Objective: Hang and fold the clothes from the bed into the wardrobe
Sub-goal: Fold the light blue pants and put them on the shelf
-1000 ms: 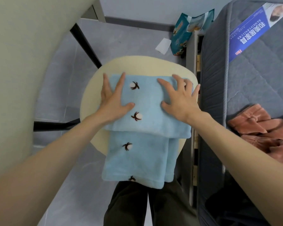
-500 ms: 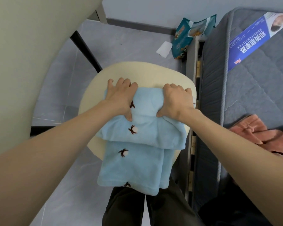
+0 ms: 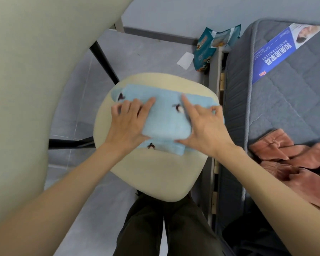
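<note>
- Since a moment ago the light blue garment has been folded up: the part that hung over the seat's near edge now lies doubled on top, so the whole bundle rests on the cream chair seat.
- Its long axis runs left to right across the far half of the seat, with the folded layers stepped along the near side.
- The left hand lies spread and flat on the bundle's left part, fingers straight, pressing down.
- The right hand rests on the right part, forefinger straight on top and thumb along the near edge. Its other fingers bend at the cloth's right end, and I cannot tell whether they pinch it.
- The seat's near half is bare. The bundle's right end reaches the seat's right edge, just beside the bed.
- A pink garment lies crumpled on the bed, to the right of the right forearm.
- On the floor beyond the seat are a snack bag and a white paper slip. A pale panel fills the left side.
</note>
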Tool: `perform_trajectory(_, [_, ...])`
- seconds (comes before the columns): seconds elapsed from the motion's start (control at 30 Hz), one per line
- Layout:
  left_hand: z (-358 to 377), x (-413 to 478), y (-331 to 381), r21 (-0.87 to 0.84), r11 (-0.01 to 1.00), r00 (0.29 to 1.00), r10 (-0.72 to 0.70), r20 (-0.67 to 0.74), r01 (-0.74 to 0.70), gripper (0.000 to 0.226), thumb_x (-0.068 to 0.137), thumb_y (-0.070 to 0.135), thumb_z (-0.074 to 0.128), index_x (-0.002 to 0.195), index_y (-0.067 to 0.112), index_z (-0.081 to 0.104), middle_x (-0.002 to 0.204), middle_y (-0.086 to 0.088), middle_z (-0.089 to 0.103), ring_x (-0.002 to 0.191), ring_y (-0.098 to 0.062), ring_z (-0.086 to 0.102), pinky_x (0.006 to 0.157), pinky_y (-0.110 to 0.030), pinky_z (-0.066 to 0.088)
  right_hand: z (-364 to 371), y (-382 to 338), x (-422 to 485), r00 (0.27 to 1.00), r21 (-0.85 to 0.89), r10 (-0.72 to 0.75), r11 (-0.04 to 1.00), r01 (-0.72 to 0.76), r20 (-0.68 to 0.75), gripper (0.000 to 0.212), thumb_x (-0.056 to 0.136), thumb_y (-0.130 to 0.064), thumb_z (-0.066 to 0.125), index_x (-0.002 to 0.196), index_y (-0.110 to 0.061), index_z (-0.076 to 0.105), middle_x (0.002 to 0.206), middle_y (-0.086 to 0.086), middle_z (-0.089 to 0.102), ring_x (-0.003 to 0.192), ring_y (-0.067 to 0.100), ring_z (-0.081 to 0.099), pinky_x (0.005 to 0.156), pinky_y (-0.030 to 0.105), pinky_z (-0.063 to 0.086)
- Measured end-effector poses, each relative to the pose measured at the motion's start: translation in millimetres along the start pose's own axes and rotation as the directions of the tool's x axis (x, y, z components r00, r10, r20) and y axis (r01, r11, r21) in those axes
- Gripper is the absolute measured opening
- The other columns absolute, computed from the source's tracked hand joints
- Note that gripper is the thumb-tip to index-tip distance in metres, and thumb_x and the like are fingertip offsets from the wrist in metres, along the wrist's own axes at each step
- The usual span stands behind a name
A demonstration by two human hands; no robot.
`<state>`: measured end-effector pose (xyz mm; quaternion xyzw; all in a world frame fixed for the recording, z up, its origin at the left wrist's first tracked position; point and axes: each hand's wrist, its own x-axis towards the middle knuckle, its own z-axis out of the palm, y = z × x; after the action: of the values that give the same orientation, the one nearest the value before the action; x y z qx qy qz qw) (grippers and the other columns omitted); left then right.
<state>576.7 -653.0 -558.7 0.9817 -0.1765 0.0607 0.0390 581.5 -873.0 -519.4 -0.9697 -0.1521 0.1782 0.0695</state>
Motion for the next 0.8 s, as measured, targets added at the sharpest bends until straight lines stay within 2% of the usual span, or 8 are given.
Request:
perform_trajectory(0.07, [-8.9,-23.0,2.0,-0.071,0.996,0.997,0.051,0.049,-0.048,0.077,0.064,0.063,0.072,0.120,0.011,0.061,0.091,-0.005,0.056,0.084,-0.024,0.046,0.076,-0.037,0.027,3.9,-5.7,-16.1,0.993,0.125,-0.003,0.992,-0.012,0.121,0.087,0.075,-0.067,0.062,0.146,-0.025,0.033,0.102,-0.004,0.063,0.100,0.021,0.055,0.099,0.036,0.023])
perform_trajectory(0.17, [-14.6,-33.2,1.5,-0.165,0.986,1.000,-0.029,-0.001,0.028,0.034,0.088,0.044,0.054,0.083,0.013,0.067,0.082,-0.001,0.055,0.078,-0.024,0.051,0.083,-0.036,0.029,11.8,-13.0,-26.3,0.994,0.359,0.052,0.933,-0.015,-0.094,0.030,0.092,-0.048,0.052,0.098,-0.023,0.067,0.069,-0.010,0.054,0.075,0.016,0.051,0.089,0.039,0.039])
perform_trajectory(0.23, [-14.0,-25.7,3.6,-0.227,0.964,0.990,-0.137,0.024,0.139,0.031,0.092,0.028,0.052,0.074,0.006,0.061,0.086,-0.009,0.051,0.081,-0.029,0.048,0.085,-0.039,0.033,23.1,-21.4,-25.0,0.956,0.319,0.155,0.945,-0.070,-0.250,0.023,0.096,-0.033,0.051,0.098,-0.016,0.067,0.092,0.001,0.056,0.091,0.022,0.049,0.085,0.041,0.037])
perform_trajectory(0.33, [-2.3,-15.0,13.3,-0.239,0.924,0.944,-0.252,0.213,0.300,0.032,0.095,0.028,0.041,0.109,0.003,0.055,0.121,-0.016,0.050,0.112,-0.039,0.046,0.098,-0.050,0.034,47.2,-41.4,-16.7,0.914,0.340,0.383,0.884,-0.320,-0.134,0.043,0.098,-0.038,0.041,0.140,-0.028,0.041,0.147,0.005,0.032,0.134,0.035,0.024,0.106,0.059,0.022])
perform_trajectory(0.43, [18.4,-16.9,20.0,-0.185,0.901,0.893,-0.326,0.311,0.393,0.046,0.098,0.036,0.029,0.140,0.022,0.041,0.152,-0.001,0.032,0.141,-0.033,0.020,0.112,-0.059,0.014,74.6,-51.4,-10.4,0.870,0.443,0.492,0.782,-0.439,-0.007,0.051,0.097,-0.054,0.029,0.146,-0.048,0.019,0.159,-0.009,0.001,0.144,0.037,-0.003,0.108,0.069,0.004])
perform_trajectory(0.63, [58.7,-38.6,14.9,-0.398,0.796,0.890,-0.411,0.197,0.456,0.055,0.088,0.043,0.037,0.140,0.028,0.046,0.156,-0.014,0.022,0.141,-0.041,0.018,0.114,-0.053,0.021,112.5,-47.1,-8.0,0.857,0.495,0.497,0.784,-0.374,-0.139,0.059,0.091,-0.060,0.036,0.146,-0.047,0.021,0.160,-0.005,-0.005,0.137,0.038,0.025,0.103,0.057,0.037])
perform_trajectory(0.7, [68.0,-41.0,14.5,-0.467,0.759,0.888,-0.434,0.156,0.453,0.057,0.087,0.043,0.041,0.141,0.028,0.045,0.155,-0.021,0.017,0.143,-0.038,0.018,0.115,-0.050,0.021,118.4,-45.1,-5.2,0.856,0.519,0.491,0.780,-0.349,-0.163,0.060,0.091,-0.062,0.037,0.147,-0.047,0.020,0.161,-0.002,-0.008,0.137,0.035,0.029,0.101,0.054,0.039])
perform_trajectory(0.8, [68.5,-37.8,10.2,-0.565,0.582,0.801,-0.524,0.289,0.585,0.064,0.082,0.061,0.045,0.143,0.044,0.032,0.158,-0.015,0.009,0.146,-0.026,0.013,0.115,-0.040,0.023,119.3,-40.9,-3.6,0.847,0.586,0.513,0.732,-0.347,-0.138,0.068,0.086,-0.066,0.044,0.146,-0.050,0.015,0.160,0.000,-0.012,0.139,0.033,0.028,0.104,0.053,0.038])
